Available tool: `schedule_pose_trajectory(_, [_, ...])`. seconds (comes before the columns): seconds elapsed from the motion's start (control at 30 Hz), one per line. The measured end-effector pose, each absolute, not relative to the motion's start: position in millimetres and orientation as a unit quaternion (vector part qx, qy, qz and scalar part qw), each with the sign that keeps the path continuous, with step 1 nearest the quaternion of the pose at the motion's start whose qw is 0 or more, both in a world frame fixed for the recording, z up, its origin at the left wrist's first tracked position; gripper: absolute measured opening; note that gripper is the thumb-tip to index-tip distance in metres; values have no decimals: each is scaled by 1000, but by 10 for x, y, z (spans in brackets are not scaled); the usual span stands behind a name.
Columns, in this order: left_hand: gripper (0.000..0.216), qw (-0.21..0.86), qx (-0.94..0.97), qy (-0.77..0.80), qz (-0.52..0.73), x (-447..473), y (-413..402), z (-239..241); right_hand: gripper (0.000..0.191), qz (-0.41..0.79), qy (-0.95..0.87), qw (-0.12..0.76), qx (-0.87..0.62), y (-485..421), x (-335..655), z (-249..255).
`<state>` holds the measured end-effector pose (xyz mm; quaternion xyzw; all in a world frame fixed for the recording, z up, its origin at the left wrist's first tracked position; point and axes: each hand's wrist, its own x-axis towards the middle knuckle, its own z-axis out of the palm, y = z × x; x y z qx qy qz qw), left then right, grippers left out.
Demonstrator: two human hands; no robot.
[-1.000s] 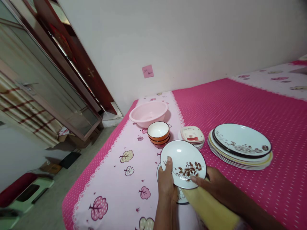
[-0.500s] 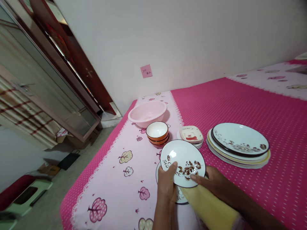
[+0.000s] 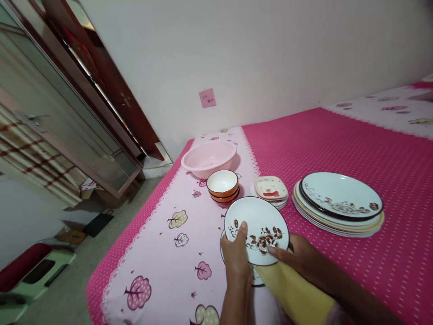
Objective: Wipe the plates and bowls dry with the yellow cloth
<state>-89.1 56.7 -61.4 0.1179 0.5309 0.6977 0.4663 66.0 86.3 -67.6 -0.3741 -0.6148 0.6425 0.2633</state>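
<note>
Nearest my camera, a yellow cloth (image 3: 296, 295) lies under my right forearm at the table's near edge. Just beyond it, my left hand (image 3: 237, 261) and right hand (image 3: 302, 262) both grip a small white plate (image 3: 259, 219) with a brown flower pattern. Each thumb presses on the plate's near face, left and right, with the other fingers hidden beneath. The plate is held tilted, just above a second plate (image 3: 256, 280) that lies flat on the pale pink runner (image 3: 176, 253) and mostly sits hidden behind my hands.

Past the held plate, a short stack of orange bowls (image 3: 223, 187) stands on the runner. To its right, a stack of small square dishes (image 3: 271, 189) straddles the runner's edge. Farther right, a stack of large oval plates (image 3: 340, 205) rests on the magenta dotted tablecloth (image 3: 338, 144), well apart from my hands.

Behind the bowls, a pink basin (image 3: 208, 158) sits near the table's far left corner. A pink note (image 3: 207, 97) is stuck on the white wall beyond it.
</note>
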Motion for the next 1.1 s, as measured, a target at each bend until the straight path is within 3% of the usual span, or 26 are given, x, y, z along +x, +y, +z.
schedule_pose_trajectory(0.53, [48, 489, 135, 514, 691, -914, 570, -626, 48, 658, -594, 261, -383, 858, 664, -624])
schedule_pose_trajectory(0.83, [34, 482, 131, 528, 687, -898, 568, -585, 50, 660, -599, 269, -365, 863, 663, -600])
schedule_pose_trajectory(1.1, [40, 478, 145, 520, 693, -901, 584, -638, 47, 648, -604, 261, -384, 881, 654, -609])
